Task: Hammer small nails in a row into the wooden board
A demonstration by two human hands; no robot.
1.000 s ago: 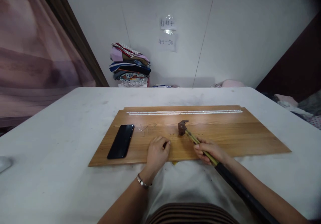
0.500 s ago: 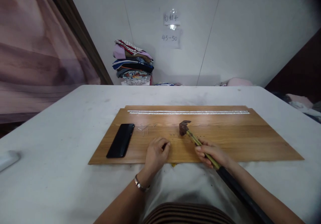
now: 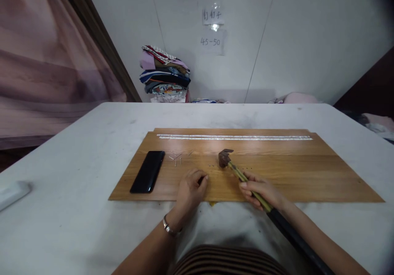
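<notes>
A wooden board [image 3: 277,172] lies on a white table [image 3: 76,152]. My right hand [image 3: 261,189] is closed round the yellow shaft of a hammer [image 3: 234,169], whose dark head rests on the board next to a row of small nail heads. My left hand [image 3: 191,189] rests on the board's near edge with the fingers curled and the fingertips pinched together; what they hold is too small to make out. Several loose nails [image 3: 177,158] lie on the board beyond my left hand.
A black phone [image 3: 147,171] lies on the board's left end. A long pale strip [image 3: 234,137] runs along the board's far edge. A stack of folded clothes [image 3: 164,76] stands by the wall. A white object [image 3: 12,193] sits at the table's left edge.
Both hands and the hammer have stayed nearly still. The camera has turned slightly to the right and tilted, so the board shows further right.
</notes>
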